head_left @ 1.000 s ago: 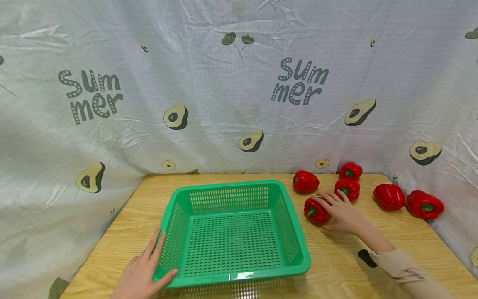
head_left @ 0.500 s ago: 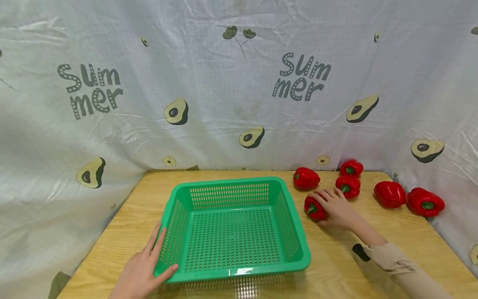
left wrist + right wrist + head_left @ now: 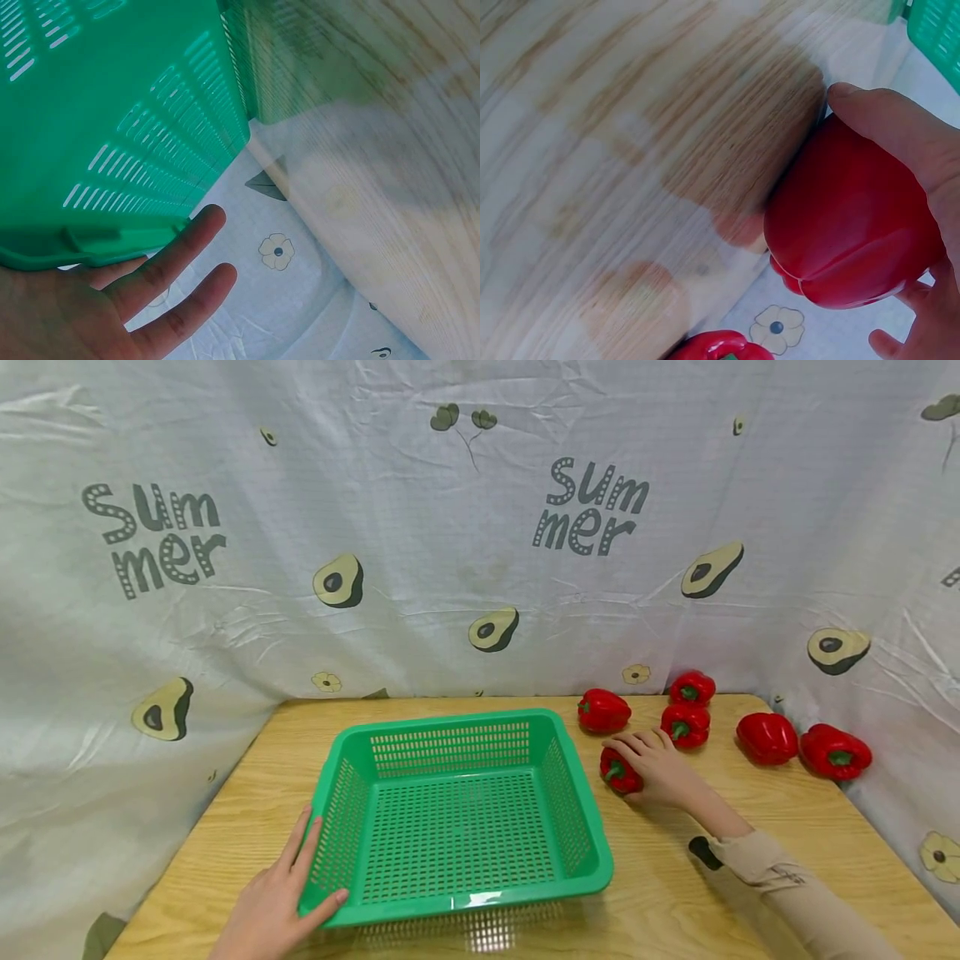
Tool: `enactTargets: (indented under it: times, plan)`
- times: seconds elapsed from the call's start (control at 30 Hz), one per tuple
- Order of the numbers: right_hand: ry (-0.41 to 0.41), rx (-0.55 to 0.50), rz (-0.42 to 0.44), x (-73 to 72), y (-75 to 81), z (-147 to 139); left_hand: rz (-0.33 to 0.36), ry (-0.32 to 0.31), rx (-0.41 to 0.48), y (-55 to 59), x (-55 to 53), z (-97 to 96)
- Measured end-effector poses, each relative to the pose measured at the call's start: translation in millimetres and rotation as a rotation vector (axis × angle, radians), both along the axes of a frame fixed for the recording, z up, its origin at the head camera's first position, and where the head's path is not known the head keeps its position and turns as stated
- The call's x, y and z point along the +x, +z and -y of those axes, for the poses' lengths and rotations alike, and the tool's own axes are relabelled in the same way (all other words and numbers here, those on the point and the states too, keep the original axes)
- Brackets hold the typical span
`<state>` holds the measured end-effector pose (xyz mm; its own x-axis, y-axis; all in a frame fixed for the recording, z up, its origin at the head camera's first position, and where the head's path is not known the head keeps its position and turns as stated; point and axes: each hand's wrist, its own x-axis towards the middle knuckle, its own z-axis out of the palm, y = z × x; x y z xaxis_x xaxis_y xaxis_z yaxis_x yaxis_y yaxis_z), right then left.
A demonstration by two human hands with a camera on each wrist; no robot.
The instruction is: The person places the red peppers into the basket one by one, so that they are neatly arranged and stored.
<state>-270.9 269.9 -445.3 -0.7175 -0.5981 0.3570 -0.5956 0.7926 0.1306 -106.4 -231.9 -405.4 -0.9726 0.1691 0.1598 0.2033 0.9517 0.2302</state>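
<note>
A green plastic basket with slotted walls stands on the wooden table, nothing in it. On its left front corner rests my left hand, thumb over the front rim. In the left wrist view the fingers reach out straight along the basket's outer wall. My right hand, to the right of the basket, grips a red bell pepper from above. The right wrist view shows the thumb on one side of that bell pepper and fingers curving round the other; it appears on or very near the tabletop.
Behind the right hand lie three more red bell peppers: one near the basket's back corner, then two close together. Farther right are another pair. Printed cloth hangs behind the table and along both sides.
My right hand has closed round the bell pepper, its fingers coming down and the hand shifting slightly toward it. The left hand stays at the basket. The head view has tilted and shifted a little.
</note>
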Motion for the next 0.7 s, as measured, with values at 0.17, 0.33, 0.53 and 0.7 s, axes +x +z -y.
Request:
enactTargets:
  times: [0.17, 0.33, 0.53, 0.7]
  plan:
    - [-0.01, 0.0, 0.025, 1.1, 2.3, 1.1, -0.004, 0.002, -0.002, 0.3, -0.3, 0.0]
    - [-0.004, 0.007, 0.02, 0.0, 2.3, 1.5, 0.005, 0.008, 0.0, -0.2, -0.4, 0.5]
    - [0.019, 0.002, -0.01, -0.8, 1.7, 0.7, 0.034, 0.012, 0.012, 0.3, -0.5, 0.7]
    - [0.031, -0.019, -0.038, -0.9, 2.2, 0.0, 0.043, 0.015, 0.021, 0.9, -0.3, 0.6]
